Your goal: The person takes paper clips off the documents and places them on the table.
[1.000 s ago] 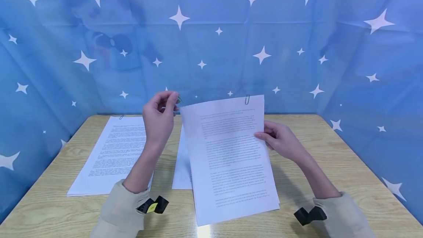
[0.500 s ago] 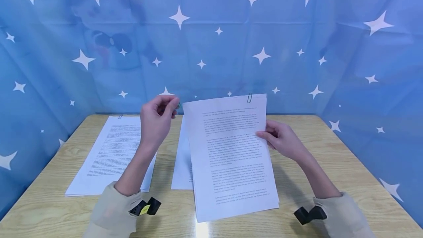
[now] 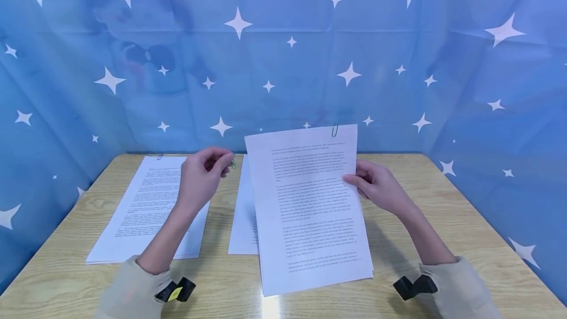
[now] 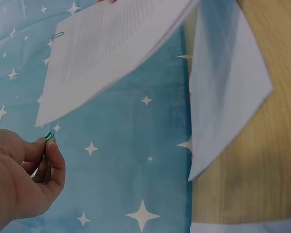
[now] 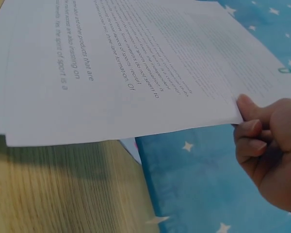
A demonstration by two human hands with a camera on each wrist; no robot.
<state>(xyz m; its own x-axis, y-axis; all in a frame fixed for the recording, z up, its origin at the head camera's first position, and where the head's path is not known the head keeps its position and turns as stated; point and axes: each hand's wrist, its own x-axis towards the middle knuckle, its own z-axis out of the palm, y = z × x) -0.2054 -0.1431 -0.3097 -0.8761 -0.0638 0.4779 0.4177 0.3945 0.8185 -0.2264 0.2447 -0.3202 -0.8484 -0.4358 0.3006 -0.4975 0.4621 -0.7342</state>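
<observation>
1. Left hand [image 3: 201,176] pinches a looped green wire clip [image 4: 50,135], apart from the held sheets [image 3: 310,210].
2. Right hand [image 3: 378,186] pinches those thin, rectangular printed sheets at the right edge, above the wood-grain table [image 3: 447,225].
3. Since 0.5 s ago, the left hand has sunk away from the sheets' top corner.
4. The sheets partly hide 1 paper [image 3: 242,220] behind; the left forearm [image 3: 164,242] overlaps 1 clipped stack [image 3: 137,210].

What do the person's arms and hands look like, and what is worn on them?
The left hand and right hand are gloveless. The left sleeve and right sleeve are pale beige, ending partway down the forearms. By each cuff sits a small, angular black device; the left device has a yellow label, too small to read. No cables show.
</observation>
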